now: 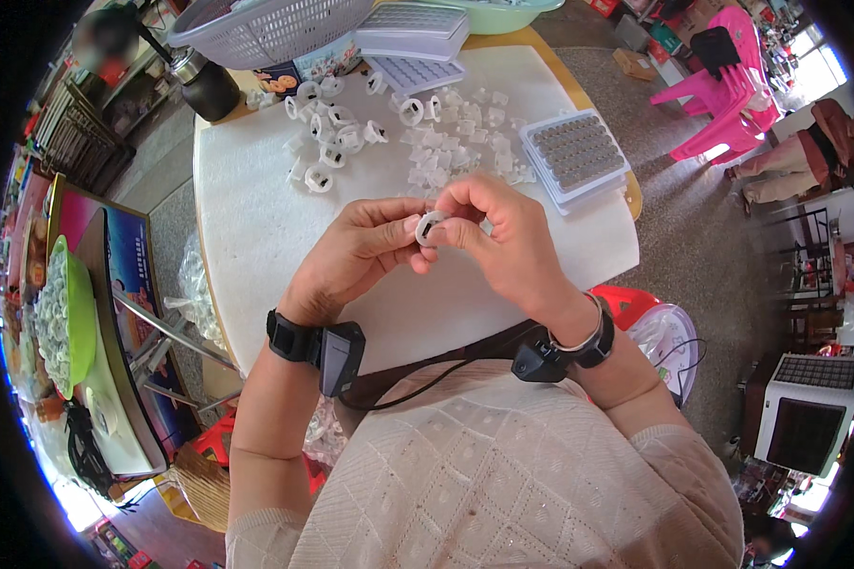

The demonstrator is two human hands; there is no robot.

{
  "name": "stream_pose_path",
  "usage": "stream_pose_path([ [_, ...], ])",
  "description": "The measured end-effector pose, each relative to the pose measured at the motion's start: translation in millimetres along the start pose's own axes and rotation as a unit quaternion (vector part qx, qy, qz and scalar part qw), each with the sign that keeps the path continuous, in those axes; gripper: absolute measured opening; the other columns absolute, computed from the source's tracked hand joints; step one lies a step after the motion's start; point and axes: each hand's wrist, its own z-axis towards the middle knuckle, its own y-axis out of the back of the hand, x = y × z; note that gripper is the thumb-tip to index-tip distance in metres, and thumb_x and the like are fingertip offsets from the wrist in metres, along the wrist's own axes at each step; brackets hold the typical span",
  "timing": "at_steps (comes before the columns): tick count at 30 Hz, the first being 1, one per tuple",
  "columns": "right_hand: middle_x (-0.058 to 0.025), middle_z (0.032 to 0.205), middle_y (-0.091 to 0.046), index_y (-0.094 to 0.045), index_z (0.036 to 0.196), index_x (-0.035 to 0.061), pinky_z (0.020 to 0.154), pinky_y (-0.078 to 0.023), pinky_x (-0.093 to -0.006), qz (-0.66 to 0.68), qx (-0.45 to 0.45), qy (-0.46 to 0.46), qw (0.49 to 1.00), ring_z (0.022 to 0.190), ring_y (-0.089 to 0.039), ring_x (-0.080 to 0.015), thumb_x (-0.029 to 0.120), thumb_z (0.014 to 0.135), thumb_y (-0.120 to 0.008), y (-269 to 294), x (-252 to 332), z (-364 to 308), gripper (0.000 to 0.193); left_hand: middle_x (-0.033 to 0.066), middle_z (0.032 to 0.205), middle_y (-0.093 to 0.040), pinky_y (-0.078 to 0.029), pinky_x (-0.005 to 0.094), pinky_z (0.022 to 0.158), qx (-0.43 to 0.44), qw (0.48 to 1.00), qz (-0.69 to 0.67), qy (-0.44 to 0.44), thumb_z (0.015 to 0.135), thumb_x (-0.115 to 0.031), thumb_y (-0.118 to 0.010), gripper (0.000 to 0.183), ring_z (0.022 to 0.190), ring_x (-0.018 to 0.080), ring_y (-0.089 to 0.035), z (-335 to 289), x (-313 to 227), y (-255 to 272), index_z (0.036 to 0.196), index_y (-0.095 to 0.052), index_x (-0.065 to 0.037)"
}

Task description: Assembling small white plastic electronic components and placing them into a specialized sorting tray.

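Between both hands, above the white-covered table (285, 247), is a small round white plastic part (426, 230) with a dark slot in its middle. My left hand (365, 248) pinches it by its left edge with thumb and fingers. From the other side, my right hand (503, 232) grips it with thumb and forefinger; whether a smaller piece is also in those fingers is hidden. Beyond my left hand lies a loose heap of similar round white parts (337, 128). Small translucent plastic pieces (446, 156) are scattered just past my right hand.
A tray of small metallic parts (577, 152) sits at the table's right edge. Stacked white trays (413, 33), a grey basket (266, 38) and a dark bottle (204, 87) stand along the far side. Pink stools (721, 90) and a person (807, 156) are off to the right.
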Motion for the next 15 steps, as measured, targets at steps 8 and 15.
stream_pose_path([
  [8,-0.0047,0.081,-0.063,-0.06,0.093,-0.0008,0.067,-0.046,-0.0242,0.13,0.02,-0.081,0.988,0.073,-0.057,-0.0091,0.008,0.082,-0.063,6,-8,1,0.014,0.0095,0.092,-0.064,-0.052,0.0239,0.066,-0.014,0.999,-0.028,0.007,0.091,-0.014,-0.056,0.036,0.074,0.0147,-0.063,3,3,5,0.12,-0.051,0.007],
  [15,-0.0056,0.079,-0.063,-0.059,0.092,-0.0018,0.065,-0.047,-0.0251,0.087,-0.003,-0.098,0.991,0.07,-0.057,-0.0093,0.008,0.082,-0.061,2,4,1,0.014,0.0098,0.094,-0.063,-0.052,0.0241,0.066,-0.023,0.999,-0.031,-0.005,0.091,-0.013,-0.056,0.034,0.075,0.0145,-0.062,4,4,3,0.119,-0.052,0.006],
])
